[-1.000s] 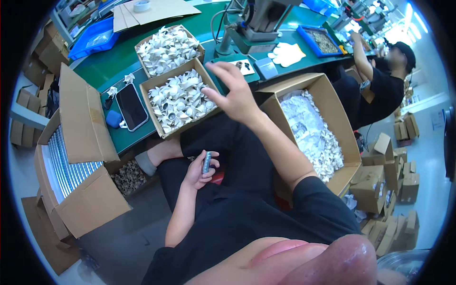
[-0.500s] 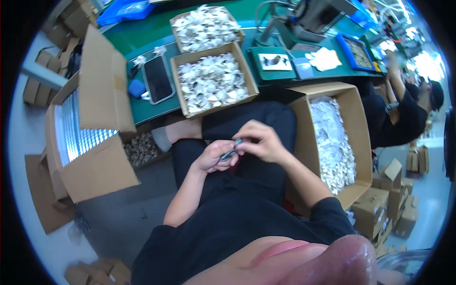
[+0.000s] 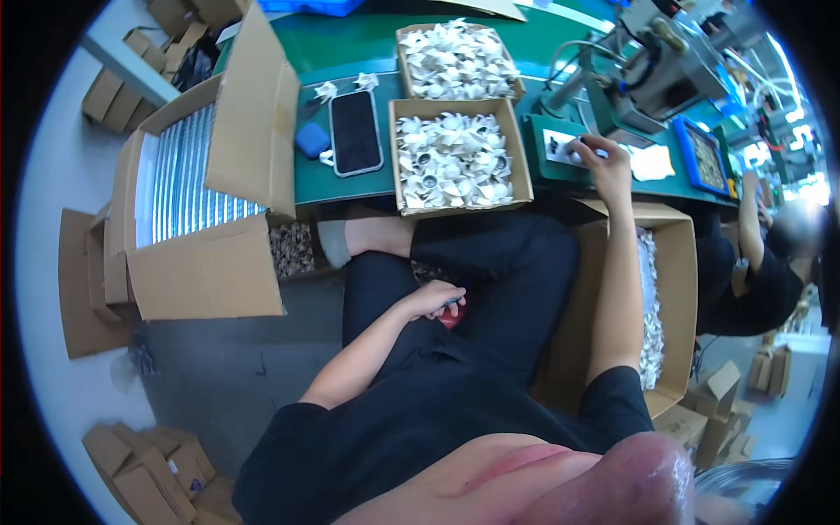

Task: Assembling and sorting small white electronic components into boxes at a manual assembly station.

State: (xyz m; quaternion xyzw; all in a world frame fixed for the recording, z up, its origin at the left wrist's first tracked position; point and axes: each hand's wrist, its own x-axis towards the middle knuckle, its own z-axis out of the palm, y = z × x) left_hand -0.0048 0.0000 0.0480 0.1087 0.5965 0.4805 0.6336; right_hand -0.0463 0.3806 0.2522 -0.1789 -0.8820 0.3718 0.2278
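Note:
My left hand [image 3: 435, 300] rests low over my lap, fingers curled round a small dark piece that barely shows at the fingertips. I cannot make out its kind. Stretched out to the bench, my right hand [image 3: 605, 157] is at the white plate [image 3: 556, 147] on the green base of a bench machine [image 3: 652, 74]. Its thumb and fingers are pinched together at a small greyish part on that plate. Whether the part is held or only touched is hard to see.
Two cartons of white bladed parts, a nearer carton [image 3: 525, 194] and a farther carton [image 3: 405, 66], stand on the bench by a phone [image 3: 356, 131]. An open carton [image 3: 206, 278] of silvery strips is left, another carton [image 3: 678, 289] right. A blue tray [image 3: 700, 157] and a co-worker [image 3: 752, 289] are farther right.
Both hands were together over my lap on a small dark piece. The right hand has since moved away to the machine's plate; the left stays low. The view has shifted.

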